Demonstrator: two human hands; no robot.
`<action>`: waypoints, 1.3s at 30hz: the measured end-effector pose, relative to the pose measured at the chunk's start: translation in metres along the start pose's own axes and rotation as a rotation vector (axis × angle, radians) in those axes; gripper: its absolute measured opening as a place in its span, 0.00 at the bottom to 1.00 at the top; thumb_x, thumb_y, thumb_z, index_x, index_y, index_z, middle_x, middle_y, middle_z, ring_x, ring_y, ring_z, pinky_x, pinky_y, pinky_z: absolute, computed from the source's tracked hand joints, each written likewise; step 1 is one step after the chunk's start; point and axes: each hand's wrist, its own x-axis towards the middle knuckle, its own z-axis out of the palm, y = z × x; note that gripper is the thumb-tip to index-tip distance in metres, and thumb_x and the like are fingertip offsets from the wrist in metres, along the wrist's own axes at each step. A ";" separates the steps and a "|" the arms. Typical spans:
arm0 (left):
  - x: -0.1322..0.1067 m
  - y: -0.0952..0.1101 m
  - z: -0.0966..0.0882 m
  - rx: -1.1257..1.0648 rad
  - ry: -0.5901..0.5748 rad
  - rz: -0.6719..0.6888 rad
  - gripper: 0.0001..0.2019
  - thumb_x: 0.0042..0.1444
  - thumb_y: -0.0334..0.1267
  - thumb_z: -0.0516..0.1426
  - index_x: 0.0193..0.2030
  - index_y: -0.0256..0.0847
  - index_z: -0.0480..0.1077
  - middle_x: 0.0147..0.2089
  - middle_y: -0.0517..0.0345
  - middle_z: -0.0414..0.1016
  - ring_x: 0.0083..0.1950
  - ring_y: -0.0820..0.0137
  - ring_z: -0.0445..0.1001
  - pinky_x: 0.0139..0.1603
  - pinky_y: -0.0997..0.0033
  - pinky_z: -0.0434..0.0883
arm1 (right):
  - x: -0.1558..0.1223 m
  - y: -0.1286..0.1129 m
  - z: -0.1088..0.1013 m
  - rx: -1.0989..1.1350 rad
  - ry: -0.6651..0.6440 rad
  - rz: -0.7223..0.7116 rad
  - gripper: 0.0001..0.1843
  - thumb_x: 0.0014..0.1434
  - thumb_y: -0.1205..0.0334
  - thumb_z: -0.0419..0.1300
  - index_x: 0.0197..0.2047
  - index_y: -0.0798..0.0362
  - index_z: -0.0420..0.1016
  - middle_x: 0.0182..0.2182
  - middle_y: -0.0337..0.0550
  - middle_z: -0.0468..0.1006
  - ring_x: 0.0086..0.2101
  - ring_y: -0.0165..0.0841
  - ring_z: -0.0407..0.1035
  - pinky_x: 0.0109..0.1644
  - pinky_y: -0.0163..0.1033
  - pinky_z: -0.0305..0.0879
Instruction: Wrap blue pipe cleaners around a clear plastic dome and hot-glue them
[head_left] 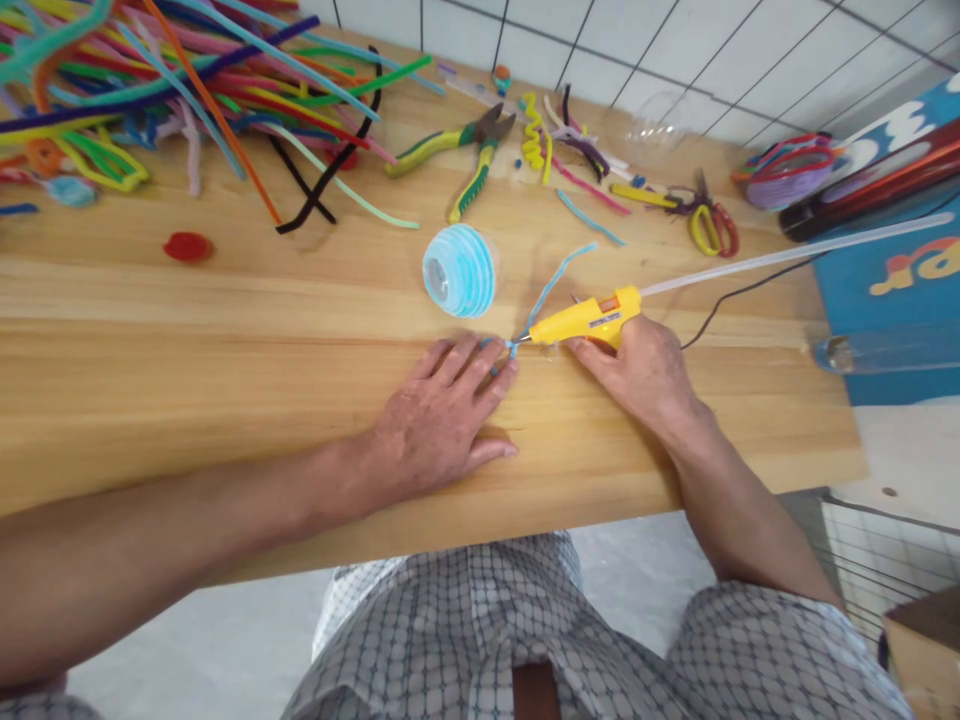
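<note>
My right hand (pixel 637 365) grips a yellow hot glue gun (pixel 585 318) with a clear glue stick (pixel 787 258) jutting out behind it; its nozzle points left at the end of a light blue pipe cleaner (pixel 551 285) on the wooden table (pixel 187 330). My left hand (pixel 442 415) lies flat on the table, fingers stretched out, fingertips pressing down the pipe cleaner's near end right by the nozzle. A ball wound in blue pipe cleaner (pixel 459 270) sits just beyond my left hand.
A heap of coloured pipe cleaners (pixel 172 80) fills the back left. Green-handled pliers (pixel 469 150), yellow-handled scissors (pixel 709 222), a red cap (pixel 187 246) and loose scraps lie behind. The glue gun's black cord (pixel 742 295) trails right toward a blue box (pixel 900 270).
</note>
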 end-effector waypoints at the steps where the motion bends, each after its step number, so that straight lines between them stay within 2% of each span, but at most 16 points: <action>1: 0.000 0.000 0.000 0.009 -0.001 -0.001 0.41 0.66 0.58 0.65 0.76 0.31 0.66 0.77 0.32 0.66 0.76 0.40 0.65 0.78 0.39 0.64 | 0.000 0.000 0.000 0.000 -0.004 0.003 0.15 0.64 0.48 0.63 0.42 0.52 0.80 0.35 0.56 0.86 0.38 0.52 0.82 0.37 0.45 0.68; 13: 0.001 0.001 -0.001 0.033 -0.003 0.003 0.41 0.66 0.60 0.64 0.75 0.31 0.67 0.77 0.32 0.67 0.76 0.41 0.66 0.77 0.41 0.65 | 0.000 0.001 -0.002 -0.009 0.002 0.021 0.14 0.63 0.49 0.65 0.42 0.51 0.80 0.34 0.55 0.86 0.38 0.53 0.82 0.37 0.46 0.68; 23: 0.001 0.001 -0.001 0.028 -0.003 0.002 0.42 0.65 0.60 0.65 0.76 0.31 0.67 0.77 0.32 0.67 0.76 0.40 0.66 0.77 0.39 0.65 | 0.001 0.003 0.001 -0.033 0.032 -0.030 0.16 0.63 0.48 0.64 0.43 0.52 0.80 0.33 0.55 0.85 0.36 0.52 0.81 0.36 0.45 0.66; 30: 0.001 0.001 0.000 0.028 0.001 -0.002 0.42 0.65 0.60 0.65 0.76 0.31 0.66 0.77 0.32 0.67 0.76 0.41 0.66 0.77 0.40 0.65 | 0.001 0.003 0.000 -0.047 -0.004 -0.001 0.16 0.64 0.47 0.64 0.43 0.52 0.79 0.33 0.55 0.85 0.37 0.53 0.81 0.36 0.46 0.67; 39: 0.001 0.000 0.001 0.034 0.008 0.005 0.42 0.65 0.60 0.64 0.76 0.31 0.66 0.77 0.32 0.67 0.76 0.41 0.66 0.77 0.40 0.65 | 0.001 0.006 0.002 -0.035 0.037 -0.039 0.15 0.64 0.47 0.64 0.42 0.51 0.79 0.32 0.55 0.85 0.36 0.51 0.81 0.36 0.46 0.67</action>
